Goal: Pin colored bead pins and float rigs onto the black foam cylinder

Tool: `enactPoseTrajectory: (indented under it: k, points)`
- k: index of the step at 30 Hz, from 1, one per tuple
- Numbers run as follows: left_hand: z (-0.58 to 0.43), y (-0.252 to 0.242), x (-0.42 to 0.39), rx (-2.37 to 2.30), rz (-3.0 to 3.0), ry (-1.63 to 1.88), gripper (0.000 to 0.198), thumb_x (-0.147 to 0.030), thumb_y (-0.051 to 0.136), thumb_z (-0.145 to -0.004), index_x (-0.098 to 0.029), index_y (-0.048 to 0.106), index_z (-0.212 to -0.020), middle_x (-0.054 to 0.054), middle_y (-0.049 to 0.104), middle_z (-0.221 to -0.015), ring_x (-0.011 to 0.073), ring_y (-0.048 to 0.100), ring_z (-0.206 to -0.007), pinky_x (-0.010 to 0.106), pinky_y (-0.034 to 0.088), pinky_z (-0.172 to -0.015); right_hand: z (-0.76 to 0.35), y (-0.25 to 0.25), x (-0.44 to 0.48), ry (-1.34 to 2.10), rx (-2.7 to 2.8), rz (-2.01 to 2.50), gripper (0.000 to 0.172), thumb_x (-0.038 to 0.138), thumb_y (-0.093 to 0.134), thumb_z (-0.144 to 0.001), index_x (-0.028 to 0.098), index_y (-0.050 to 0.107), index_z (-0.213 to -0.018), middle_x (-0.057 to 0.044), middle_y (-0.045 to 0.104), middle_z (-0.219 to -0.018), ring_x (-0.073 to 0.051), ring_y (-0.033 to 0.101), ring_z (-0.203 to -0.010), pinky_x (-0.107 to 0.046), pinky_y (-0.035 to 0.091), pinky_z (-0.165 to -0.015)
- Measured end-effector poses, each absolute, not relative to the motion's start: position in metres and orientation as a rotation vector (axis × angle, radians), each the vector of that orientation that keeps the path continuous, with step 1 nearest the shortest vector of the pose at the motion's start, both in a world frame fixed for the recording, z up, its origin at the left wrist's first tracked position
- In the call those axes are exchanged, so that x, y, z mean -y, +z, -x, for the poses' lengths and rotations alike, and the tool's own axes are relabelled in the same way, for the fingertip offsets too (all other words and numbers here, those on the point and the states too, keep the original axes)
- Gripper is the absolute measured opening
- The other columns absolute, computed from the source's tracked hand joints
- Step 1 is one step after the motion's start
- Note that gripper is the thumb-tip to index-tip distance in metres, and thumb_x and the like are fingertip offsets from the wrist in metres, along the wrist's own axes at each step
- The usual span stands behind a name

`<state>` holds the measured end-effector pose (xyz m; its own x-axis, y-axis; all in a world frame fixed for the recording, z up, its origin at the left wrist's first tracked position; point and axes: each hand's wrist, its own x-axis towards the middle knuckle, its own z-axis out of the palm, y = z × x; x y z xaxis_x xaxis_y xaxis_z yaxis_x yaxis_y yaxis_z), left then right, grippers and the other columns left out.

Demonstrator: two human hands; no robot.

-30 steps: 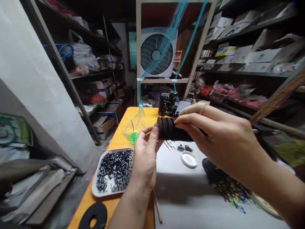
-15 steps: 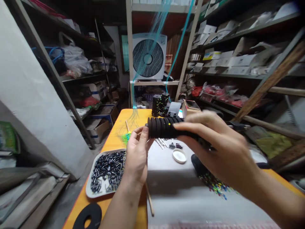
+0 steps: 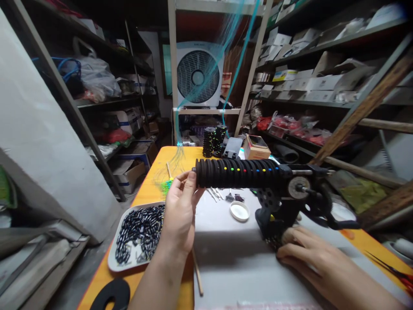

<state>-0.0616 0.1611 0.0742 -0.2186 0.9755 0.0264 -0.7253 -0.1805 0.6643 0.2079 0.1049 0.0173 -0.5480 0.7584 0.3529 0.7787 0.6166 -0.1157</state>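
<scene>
A row of black foam discs [image 3: 213, 174] lies level on a clamped device's spindle, with small coloured beads dotted in a line along its front. My left hand [image 3: 182, 204] grips the left end of this stack between thumb and fingers. Below the device's right part, my right hand [image 3: 306, 254] rests low on the white surface [image 3: 235, 271], fingers bent together. It covers the spot by the stand's foot where small coloured pieces lie, so what its fingertips hold is hidden. The black device [image 3: 300, 187] carries a round dial and a crank.
A white tray [image 3: 112, 258] of small dark tubes stands at left, near a loose black foam disc [image 3: 97, 297]. Behind are upright disc stacks [image 3: 209, 142], a cardboard box [image 3: 256, 148] and a white lid [image 3: 239, 211]. A wooden stick [image 3: 198, 275] lies in front; red-handled scissors [image 3: 406, 280] lie far right.
My right hand has left the foam discs and moved down to the surface under the device, uncovering the line of beads. My left hand keeps its hold on the left end.
</scene>
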Motion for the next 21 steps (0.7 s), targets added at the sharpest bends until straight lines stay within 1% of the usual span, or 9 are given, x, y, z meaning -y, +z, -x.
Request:
enactPoseTrajectory:
  k: [3, 7, 9, 12, 15, 18, 21]
  points:
    - [0.061, 0.076, -0.159, -0.620, -0.529, 1.701, 0.012, -0.020, 0.076, -0.086, -0.015, 0.070, -0.095, 0.002, 0.077, -0.094, 0.0079, 0.071, -0.080, 0.019, 0.059, -0.084, -0.205, 0.014, -0.107, 0.002, 2.437, 1.215, 0.023, 0.026, 0.053, -0.097, 0.023, 0.069, -0.080, -0.004, 0.066, -0.080, -0.015, 0.066, -0.071, -0.024, 0.054, -0.061]
    - [0.062, 0.077, -0.159, -0.626, -0.517, 1.707, 0.006, -0.017, 0.071, -0.090, -0.014, 0.069, -0.094, 0.003, 0.077, -0.091, 0.0081, 0.072, -0.078, 0.019, 0.059, -0.083, -0.209, 0.015, -0.108, 0.041, 2.386, 1.225, 0.018, 0.031, 0.058, -0.096, 0.026, 0.073, -0.087, -0.003, 0.070, -0.084, -0.015, 0.070, -0.074, -0.022, 0.058, -0.063]
    - [0.062, 0.077, -0.159, -0.621, -0.513, 1.700, 0.004, -0.017, 0.069, -0.091, -0.014, 0.068, -0.094, 0.003, 0.077, -0.093, 0.0085, 0.072, -0.081, 0.020, 0.060, -0.084, -0.212, 0.014, -0.108, 0.023, 2.343, 1.223, 0.018, 0.033, 0.059, -0.095, 0.026, 0.073, -0.086, -0.003, 0.071, -0.084, -0.016, 0.071, -0.072, -0.022, 0.059, -0.062]
    - [0.062, 0.076, -0.160, -0.622, -0.506, 1.692, 0.004, -0.017, 0.069, -0.091, -0.015, 0.068, -0.094, 0.004, 0.077, -0.094, 0.0085, 0.072, -0.081, 0.020, 0.060, -0.084, -0.210, 0.010, -0.105, 0.004, 2.330, 1.215, 0.022, 0.031, 0.056, -0.097, 0.025, 0.073, -0.083, -0.004, 0.070, -0.082, -0.016, 0.070, -0.071, -0.023, 0.059, -0.062]
    - [0.062, 0.076, -0.160, -0.636, -0.520, 1.707, 0.003, -0.017, 0.069, -0.091, -0.015, 0.067, -0.093, 0.003, 0.076, -0.093, 0.0095, 0.072, -0.083, 0.020, 0.060, -0.083, -0.202, 0.007, -0.102, 0.032, 2.351, 1.189, 0.021, 0.027, 0.055, -0.098, 0.025, 0.072, -0.084, -0.003, 0.069, -0.083, -0.015, 0.069, -0.074, -0.022, 0.058, -0.064]
    - [0.062, 0.075, -0.160, -0.639, -0.540, 1.722, 0.005, -0.017, 0.070, -0.090, -0.015, 0.066, -0.091, 0.004, 0.075, -0.094, 0.0108, 0.072, -0.087, 0.021, 0.061, -0.084, -0.196, 0.008, -0.100, 0.064, 2.337, 1.171, 0.019, 0.026, 0.056, -0.098, 0.027, 0.073, -0.091, -0.003, 0.069, -0.087, -0.014, 0.069, -0.078, -0.020, 0.058, -0.067]
    - [0.061, 0.075, -0.161, -0.643, -0.533, 1.723, 0.004, -0.017, 0.070, -0.090, -0.015, 0.066, -0.090, 0.004, 0.075, -0.094, 0.0109, 0.072, -0.086, 0.021, 0.061, -0.084, -0.197, 0.012, -0.101, 0.107, 2.353, 1.181, 0.016, 0.027, 0.060, -0.095, 0.029, 0.076, -0.097, -0.004, 0.069, -0.090, -0.015, 0.070, -0.080, -0.020, 0.059, -0.068]
